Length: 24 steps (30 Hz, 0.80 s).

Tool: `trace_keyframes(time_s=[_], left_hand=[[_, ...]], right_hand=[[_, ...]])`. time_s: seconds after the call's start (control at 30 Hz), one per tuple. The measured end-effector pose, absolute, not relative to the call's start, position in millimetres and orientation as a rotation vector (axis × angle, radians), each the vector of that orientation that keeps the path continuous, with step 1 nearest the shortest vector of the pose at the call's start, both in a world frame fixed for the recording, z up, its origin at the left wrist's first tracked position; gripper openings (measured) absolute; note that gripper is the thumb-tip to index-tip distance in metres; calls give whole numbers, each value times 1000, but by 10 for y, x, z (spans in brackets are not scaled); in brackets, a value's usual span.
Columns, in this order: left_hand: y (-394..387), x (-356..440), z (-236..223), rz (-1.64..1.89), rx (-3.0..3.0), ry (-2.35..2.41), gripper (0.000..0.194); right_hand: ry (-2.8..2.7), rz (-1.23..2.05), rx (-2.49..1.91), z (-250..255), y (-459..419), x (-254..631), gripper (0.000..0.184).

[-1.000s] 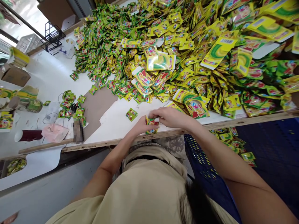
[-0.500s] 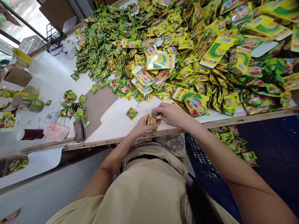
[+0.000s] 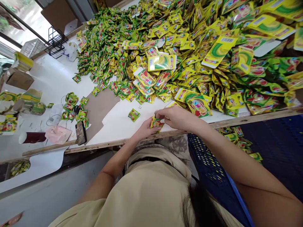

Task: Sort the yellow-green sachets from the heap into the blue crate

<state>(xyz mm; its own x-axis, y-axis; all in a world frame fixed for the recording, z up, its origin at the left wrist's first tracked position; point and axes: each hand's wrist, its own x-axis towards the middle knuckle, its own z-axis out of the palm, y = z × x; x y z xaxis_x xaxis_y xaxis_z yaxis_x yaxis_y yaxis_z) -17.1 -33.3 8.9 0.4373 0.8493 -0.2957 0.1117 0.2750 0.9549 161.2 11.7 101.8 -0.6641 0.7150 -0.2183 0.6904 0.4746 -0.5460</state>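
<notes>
Just above the table's near edge, my left hand (image 3: pixel 145 129) holds a small yellow-and-green printed box (image 3: pixel 156 124), its fingers behind and thumb across the front. My right hand (image 3: pixel 174 116) is closed at the upper end of that box, with curled fingers touching its top. Whether those fingers also pinch something small is hidden. One green candy sachet (image 3: pixel 134 115) lies alone left of my hands. Beyond my right hand, flat yellow printed boxes (image 3: pixel 200 105) rest at the foot of a big heap of sachets (image 3: pixel 189 74).
The heap spreads over the table's back and right. To the left are a brown cardboard sheet (image 3: pixel 104 104), a phone (image 3: pixel 81 133), small scissors (image 3: pixel 76 109), a pink bag (image 3: pixel 58 134), a maroon cup (image 3: pixel 35 137) and a black wire rack (image 3: pixel 55 42). A blue crate (image 3: pixel 208 164) stands below right.
My right hand has shifted slightly right and down at the box's top end, and its fingers are more curled. The box has tilted a little in my left hand.
</notes>
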Motion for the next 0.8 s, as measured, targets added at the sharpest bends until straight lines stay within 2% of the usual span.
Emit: trace_keyframes(time_s=[0.13,0.33,0.53,0.7,0.8], left_hand=[[-318,-180,126,599,1236,1010,43],[-252,-267,109,515,1212,912,44],[-209,-333,19,495,1107,858,51],[-229,-303,39,528,1112,852,46],[-240,-280,53,519,1097,914,46]], right_hand=[[-2617,1087,-1290,1018,132,1567,20],[-2750,1022,-1350,1000,198,1528,17],[-2709,1251,-1288,900,223,1497,20],[-2642,1266,-1236,907,171,1556,16],[-2492,1199,-1231,966,148,1647,23]])
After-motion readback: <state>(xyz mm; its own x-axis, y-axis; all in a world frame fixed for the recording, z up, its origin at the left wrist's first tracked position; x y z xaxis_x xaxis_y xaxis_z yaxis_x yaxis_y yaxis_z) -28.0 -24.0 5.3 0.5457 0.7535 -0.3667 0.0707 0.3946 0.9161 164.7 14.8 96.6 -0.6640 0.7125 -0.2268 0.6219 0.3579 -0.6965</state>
